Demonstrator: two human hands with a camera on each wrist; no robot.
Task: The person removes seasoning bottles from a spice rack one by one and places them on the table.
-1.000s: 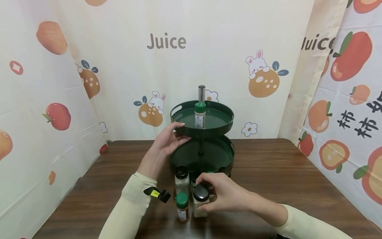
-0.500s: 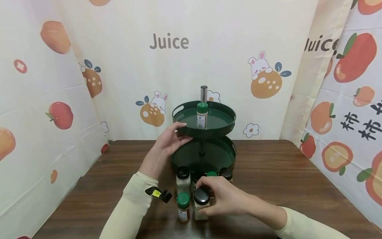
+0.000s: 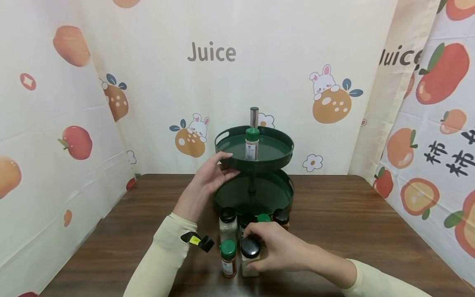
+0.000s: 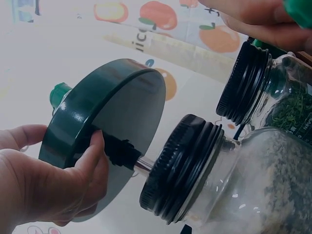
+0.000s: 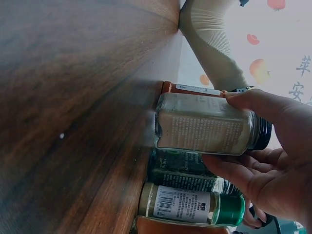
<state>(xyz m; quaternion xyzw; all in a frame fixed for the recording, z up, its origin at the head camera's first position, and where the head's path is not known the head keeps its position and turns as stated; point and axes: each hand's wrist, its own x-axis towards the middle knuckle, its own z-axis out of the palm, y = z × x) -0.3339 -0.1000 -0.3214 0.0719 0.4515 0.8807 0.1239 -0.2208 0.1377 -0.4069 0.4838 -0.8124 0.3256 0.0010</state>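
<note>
My left hand (image 3: 209, 175) grips the near left rim of the upper tray (image 3: 272, 161) of a dark green two-tier rack, thumb over the edge and fingers underneath. In the left wrist view, that hand (image 4: 58, 180) pinches the tray wall (image 4: 92, 100). My right hand (image 3: 283, 247) holds a clear square spice jar (image 3: 249, 267) with a black lid and pale powder inside. From the right wrist view, the thumb and fingers of that hand (image 5: 278, 161) span the upright jar (image 5: 204, 126). A green-capped spice bottle (image 3: 251, 144) stands on the upper tray.
Left of the held jar stands a green-capped bottle (image 3: 228, 260) of reddish spice. Behind are a black-lidded jar (image 3: 228, 227), another green-capped bottle (image 3: 264, 218) and a black-lidded bottle (image 3: 281, 216), before the lower tray (image 3: 256, 198). The wooden table (image 3: 352, 214) meets printed curtains.
My right hand and the held jar have shifted slightly towards me, uncovering the green cap behind. My left hand keeps its grip on the tray. The head view has moved a little.
</note>
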